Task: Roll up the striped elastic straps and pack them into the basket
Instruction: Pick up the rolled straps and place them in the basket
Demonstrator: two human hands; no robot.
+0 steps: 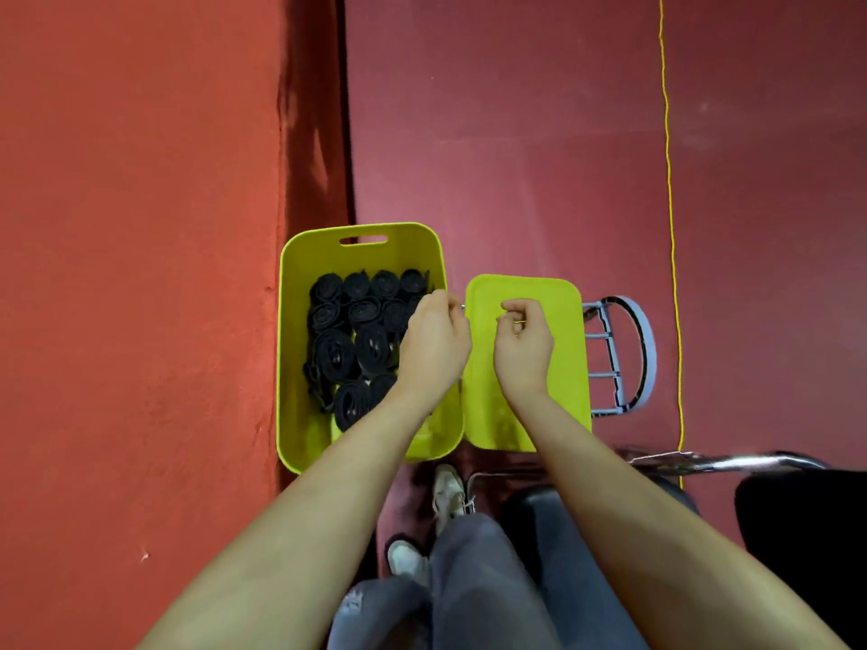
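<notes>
The left hand (434,342) hangs over the right edge of the lime-green basket (293,349), its fingers curled inward at the tips; whether that grip pinches anything cannot be told, since the back of the hand hides the fingertips. Just to its right, a small gap apart, the right hand (523,342) hovers over the flat green lid (570,368), its fingers also curled into a loose fist, and what that grip holds, if anything, is not visible. To the left of the left hand and beneath it, the rolled dark straps (347,340) lie packed in rows on the basket's floor, coils facing up and touching one another. The basket and lid sit side by side on the red worktop (516,157). Right of the right hand, beyond the lid, a grey metal rack (624,358) sticks out. Below both forearms appear grey trousers (474,579), pale shoes (448,494) and a dark chair seat (797,532).
</notes>
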